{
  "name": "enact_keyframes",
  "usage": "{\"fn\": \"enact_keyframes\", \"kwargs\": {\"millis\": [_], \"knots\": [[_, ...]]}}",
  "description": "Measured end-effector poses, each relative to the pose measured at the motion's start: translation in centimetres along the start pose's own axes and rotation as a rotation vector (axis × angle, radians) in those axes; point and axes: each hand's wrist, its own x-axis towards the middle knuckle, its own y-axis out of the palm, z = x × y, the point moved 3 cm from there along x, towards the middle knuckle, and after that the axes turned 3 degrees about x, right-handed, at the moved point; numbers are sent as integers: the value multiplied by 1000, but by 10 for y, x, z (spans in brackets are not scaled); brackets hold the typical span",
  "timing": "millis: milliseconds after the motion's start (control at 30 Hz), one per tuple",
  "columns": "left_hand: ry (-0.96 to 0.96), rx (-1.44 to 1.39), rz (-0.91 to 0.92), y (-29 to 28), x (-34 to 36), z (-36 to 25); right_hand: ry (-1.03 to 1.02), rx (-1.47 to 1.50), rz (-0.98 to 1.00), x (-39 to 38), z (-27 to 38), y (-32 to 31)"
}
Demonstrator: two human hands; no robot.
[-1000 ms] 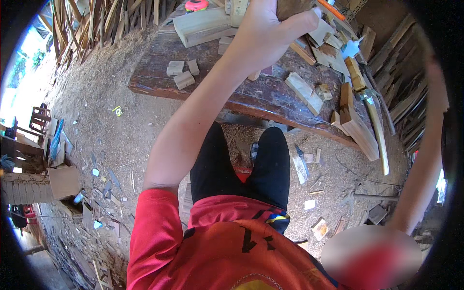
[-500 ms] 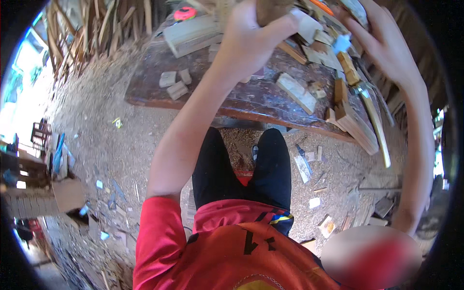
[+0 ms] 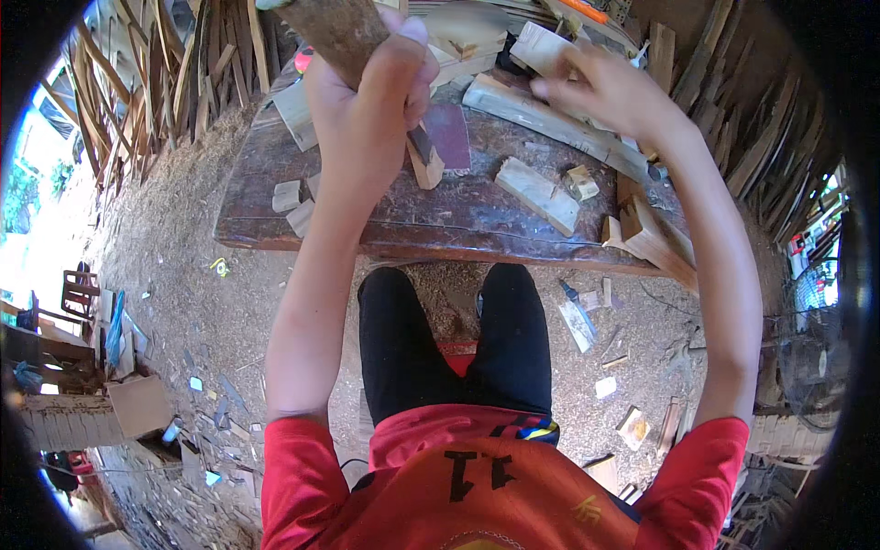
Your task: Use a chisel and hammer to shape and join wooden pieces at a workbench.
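Observation:
My left hand (image 3: 371, 110) is closed around a rough brown piece of wood (image 3: 335, 37), raised over the far left of the bench and partly cut off by the upper edge. Just beneath that hand a small wood piece with a pale tip (image 3: 426, 165) shows beside a dark red flat sheet (image 3: 449, 137). To the right, my right hand (image 3: 619, 96) has its fingers curled against a pale wooden block (image 3: 539, 48) and appears to grip it; some fingertips are hidden. A long pale wood strip (image 3: 550, 124) lies below the right hand.
The dark wooden bench (image 3: 367, 234) carries offcuts: a pale flat block (image 3: 539, 195), a small cube (image 3: 580, 181) and thicker blocks (image 3: 651, 234) at the right edge. Upright wood strips (image 3: 197, 73) stand behind. A blade-like tool (image 3: 577, 316) lies on the shaving-strewn ground.
Both hands have shifted left and the view has moved. My right hand has come down to the pale block. The long-handled tool at the bench's right edge no longer shows there.

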Motion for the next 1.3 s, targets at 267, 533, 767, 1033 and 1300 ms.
{"fn": "enact_keyframes", "kwargs": {"millis": [267, 533, 767, 1033, 1300], "knots": [[-31, 169, 3, 11, 1, 2, 232, 184, -10, 128, 28, 38], [-127, 104, 20, 2, 8, 13, -112, 334, 19, 92, 14, -11], [-201, -87, -101, -5, 13, 14, -353, 259, -136, 14, 54, -130], [-98, 95, -5, 7, 9, 12, -532, 105, -254, -22, 121, -171], [51, 175, 22, 16, 9, 10, -562, 69, -296, -29, 139, -180]]}}
